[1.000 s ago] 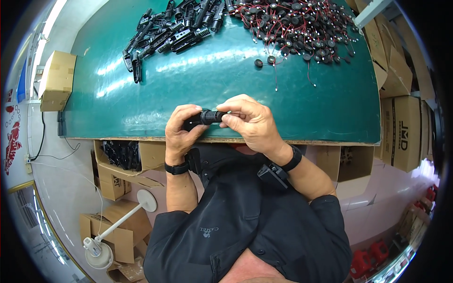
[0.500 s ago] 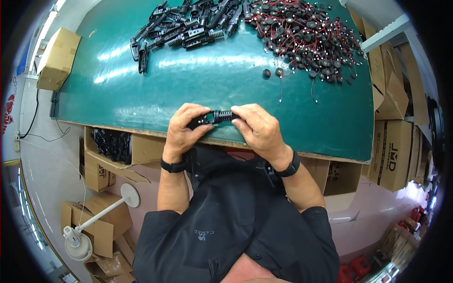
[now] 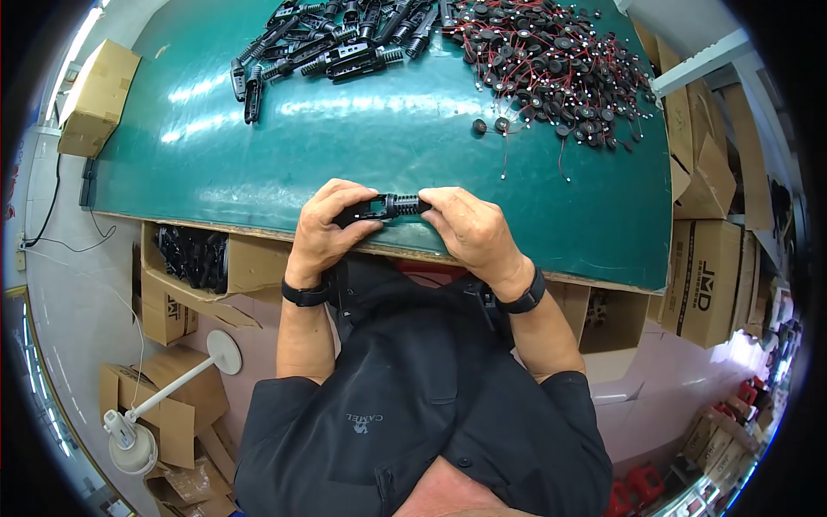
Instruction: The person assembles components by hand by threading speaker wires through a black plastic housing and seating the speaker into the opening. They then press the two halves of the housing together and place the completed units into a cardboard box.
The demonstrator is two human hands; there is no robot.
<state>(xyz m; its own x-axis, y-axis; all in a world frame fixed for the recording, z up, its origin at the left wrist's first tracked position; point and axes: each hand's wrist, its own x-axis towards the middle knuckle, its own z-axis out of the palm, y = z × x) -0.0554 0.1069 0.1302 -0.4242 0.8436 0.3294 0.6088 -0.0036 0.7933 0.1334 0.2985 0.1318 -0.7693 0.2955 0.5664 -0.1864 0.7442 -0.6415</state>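
Step in hand, as judged: two-handed handling, left grip [image 3: 324,226] and right grip [image 3: 474,229] pinching opposite ends of the black part [image 3: 401,206] between them; next move probably calls for steady alignment.

You are in what looks like an assembly workshop: the green worktable [image 3: 301,155] bears, along its far side, heaps of matching black parts [image 3: 353,62] and red-wired discs [image 3: 560,65], with an open carton [image 3: 258,265] of parts below its near edge.

Head-worn left fisheye | looks steeply down | left hand [image 3: 324,229] and right hand [image 3: 475,229] near, green tabletop [image 3: 345,151] stretching beyond
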